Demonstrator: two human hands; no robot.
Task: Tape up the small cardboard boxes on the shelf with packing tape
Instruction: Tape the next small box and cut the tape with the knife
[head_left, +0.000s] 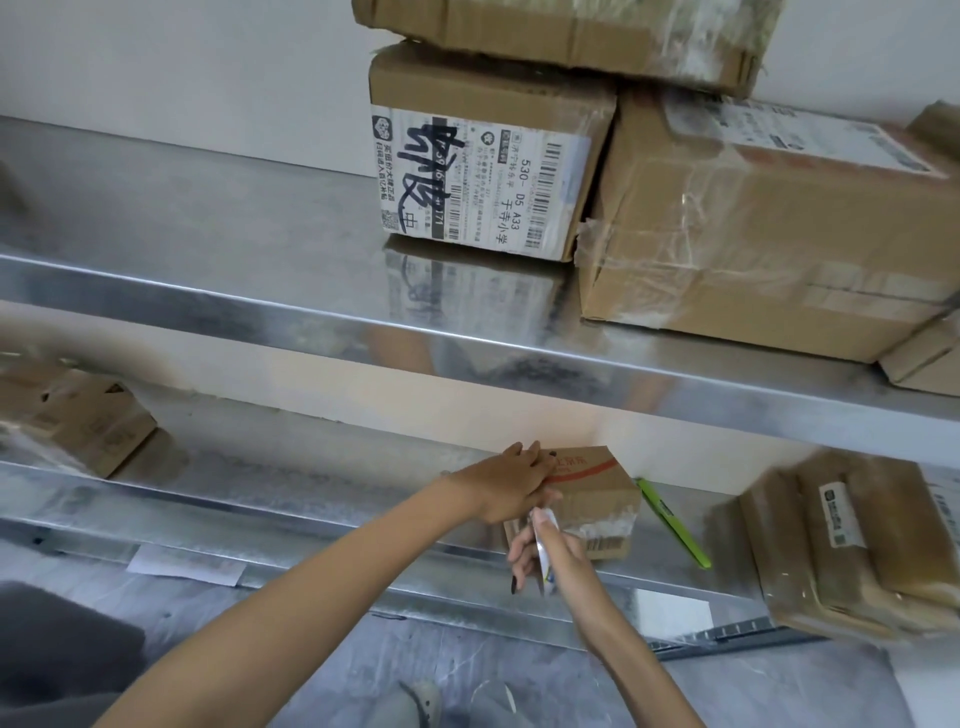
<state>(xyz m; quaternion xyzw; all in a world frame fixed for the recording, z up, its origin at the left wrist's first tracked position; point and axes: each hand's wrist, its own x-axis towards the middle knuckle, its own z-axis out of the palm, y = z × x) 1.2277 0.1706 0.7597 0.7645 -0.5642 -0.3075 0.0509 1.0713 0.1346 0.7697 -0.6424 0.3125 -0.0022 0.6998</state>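
On the lower shelf (311, 499), the left hand (511, 480) lies flat, fingers straight, on the box (592, 493). The right hand (550, 558), fingers curled, grips what may be tape (544, 545), hiding the box's near edge. A green tool (670, 522) lies just right of the box, with parcels (841, 545) beyond.

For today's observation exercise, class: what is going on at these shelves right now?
A person is taping a small cardboard box on the lower metal shelf. The left hand lies flat on the box's top, steadying it, while the right hand holds what looks like a roll of packing tape at its front edge. A green pen-like tool lies just right of the box.
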